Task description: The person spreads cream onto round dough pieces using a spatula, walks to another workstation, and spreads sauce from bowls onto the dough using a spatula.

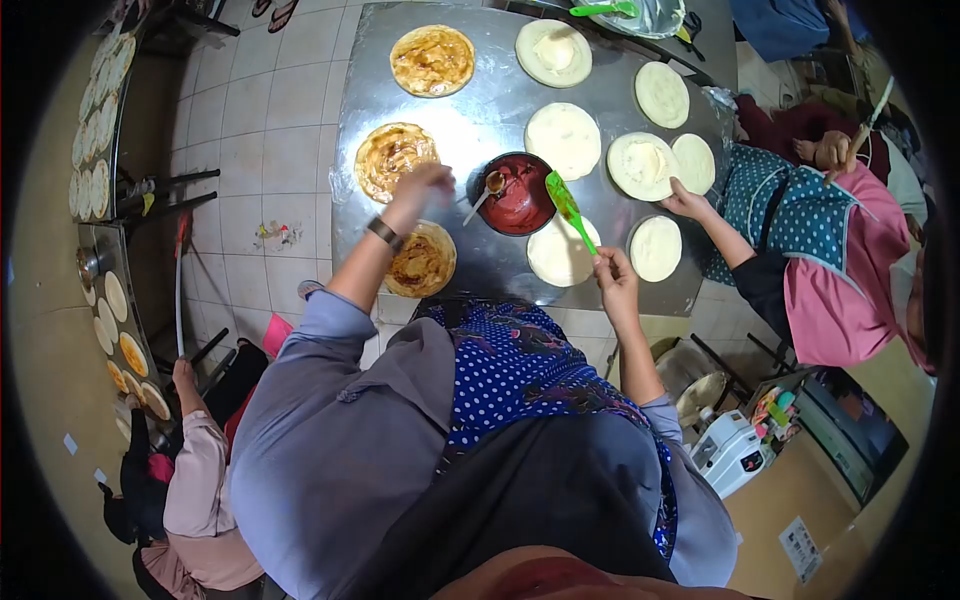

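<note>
Pinched in my right hand (617, 278) is a green spatula (586, 236), its blade smeared with brown-red sauce and raised near the rim of a dark bowl. The bowl holds thick red sauce (520, 203) and a spoon (486, 197). My left hand (420, 190), blurred by motion, is over the lower edge of a sauce-covered flat round (392, 158); its fingers are too smeared to read. Below my left wrist lies another sauced round (421, 262), partly behind the forearm. A plain pale round (561, 252) sits under the spatula's handle.
More rounds lie on the metal table (480, 110): one sauced (432, 60), several pale. A co-worker's hand (687, 200) holds a pale round (641, 166) on the right. A metal bowl (655, 18) stands at the far edge. Other people work on both sides.
</note>
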`<act>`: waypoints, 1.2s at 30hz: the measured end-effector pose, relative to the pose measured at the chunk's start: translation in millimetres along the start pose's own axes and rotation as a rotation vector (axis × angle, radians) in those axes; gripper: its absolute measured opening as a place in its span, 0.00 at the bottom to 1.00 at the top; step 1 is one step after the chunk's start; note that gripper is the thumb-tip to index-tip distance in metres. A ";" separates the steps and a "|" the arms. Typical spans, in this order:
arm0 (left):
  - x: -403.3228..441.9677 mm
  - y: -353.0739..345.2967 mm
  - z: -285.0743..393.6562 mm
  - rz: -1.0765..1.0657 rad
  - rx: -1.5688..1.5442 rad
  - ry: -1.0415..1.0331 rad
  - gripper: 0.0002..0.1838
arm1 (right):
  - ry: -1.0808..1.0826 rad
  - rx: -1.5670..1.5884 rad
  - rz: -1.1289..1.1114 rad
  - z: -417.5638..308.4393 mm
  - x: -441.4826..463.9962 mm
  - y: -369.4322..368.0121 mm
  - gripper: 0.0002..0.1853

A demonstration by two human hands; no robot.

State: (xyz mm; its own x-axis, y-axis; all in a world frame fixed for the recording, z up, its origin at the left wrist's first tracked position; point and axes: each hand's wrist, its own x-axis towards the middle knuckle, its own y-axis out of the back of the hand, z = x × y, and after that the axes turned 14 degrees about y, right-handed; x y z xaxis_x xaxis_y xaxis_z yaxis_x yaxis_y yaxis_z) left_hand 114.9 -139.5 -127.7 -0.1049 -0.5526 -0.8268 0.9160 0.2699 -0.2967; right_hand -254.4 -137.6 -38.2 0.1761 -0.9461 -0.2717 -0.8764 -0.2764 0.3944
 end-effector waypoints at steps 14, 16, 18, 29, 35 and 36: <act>16.2 -67.7 -17.5 -0.207 0.163 0.080 0.32 | 0.090 0.141 0.114 9.2 -84.6 22.4 0.09; 28.2 -56.6 -25.4 -0.274 0.119 0.069 0.25 | 0.094 0.155 0.137 9.0 -108.2 32.0 0.08; 15.0 -55.7 -18.0 -0.320 0.100 0.068 0.19 | 0.144 0.210 0.183 21.3 -134.4 39.5 0.08; -74.1 -96.1 -37.3 -0.425 0.245 0.005 0.20 | 0.181 0.399 0.450 88.1 -321.5 74.5 0.08; -67.9 -220.8 -111.0 -0.706 0.339 0.404 0.14 | 0.232 0.363 0.802 114.7 -374.3 81.3 0.04; -97.6 -271.1 -140.7 -0.466 0.348 0.304 0.16 | 0.248 0.331 0.887 118.9 -380.7 83.0 0.04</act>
State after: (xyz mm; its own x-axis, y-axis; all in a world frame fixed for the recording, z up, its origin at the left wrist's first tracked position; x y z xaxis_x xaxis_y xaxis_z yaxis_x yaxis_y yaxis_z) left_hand -177.7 -47.8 -33.8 -0.5793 -0.2890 -0.7622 0.8144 -0.2436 -0.5266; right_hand -447.5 219.7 -6.4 -0.5515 -0.8069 0.2118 -0.8112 0.5779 0.0895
